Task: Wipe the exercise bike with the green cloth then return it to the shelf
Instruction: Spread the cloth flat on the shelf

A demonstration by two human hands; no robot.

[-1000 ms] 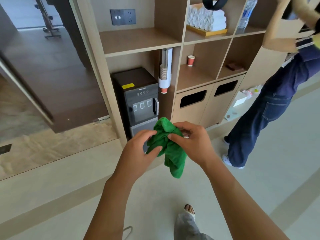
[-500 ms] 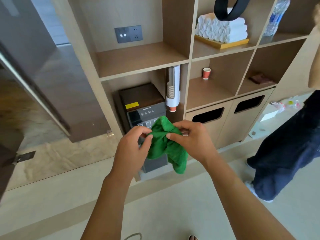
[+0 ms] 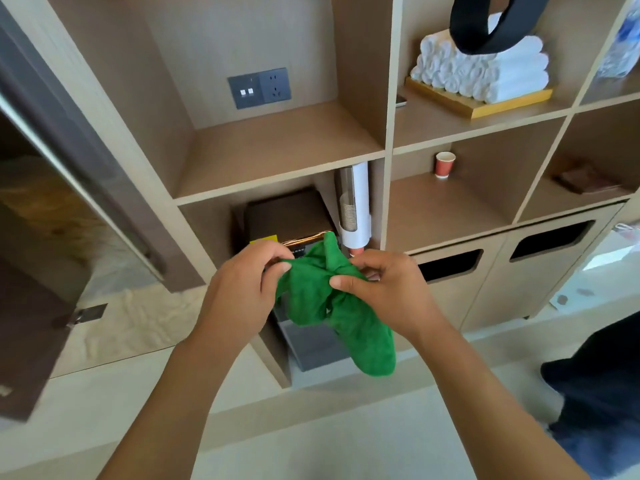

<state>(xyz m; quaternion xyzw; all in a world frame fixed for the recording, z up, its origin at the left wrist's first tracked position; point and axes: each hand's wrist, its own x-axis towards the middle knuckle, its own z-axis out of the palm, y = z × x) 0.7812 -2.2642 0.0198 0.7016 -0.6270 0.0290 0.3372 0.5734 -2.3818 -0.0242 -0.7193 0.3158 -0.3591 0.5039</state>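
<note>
A crumpled green cloth (image 3: pixel 322 299) hangs between both hands in front of the wooden shelf unit (image 3: pixel 388 147). My left hand (image 3: pixel 239 292) pinches its left edge. My right hand (image 3: pixel 384 289) grips the bunched middle, and the cloth's tail droops below it. The open compartment with the bare shelf board (image 3: pixel 277 150) lies straight above my hands. No exercise bike is in view.
A dark water dispenser (image 3: pixel 284 220) stands behind the cloth, with a cup dispenser (image 3: pixel 355 206) beside it. Rolled white towels (image 3: pixel 485 71) on a tray, a red paper cup (image 3: pixel 444 164) and two bin cabinets (image 3: pixel 502 271) fill the right. A person's dark-trousered leg (image 3: pixel 602 403) stands at right.
The view has closed in on the shelf unit and tilted upward. Both hands have kept hold of the cloth and spread it slightly. The person at right has slid towards the frame edge.
</note>
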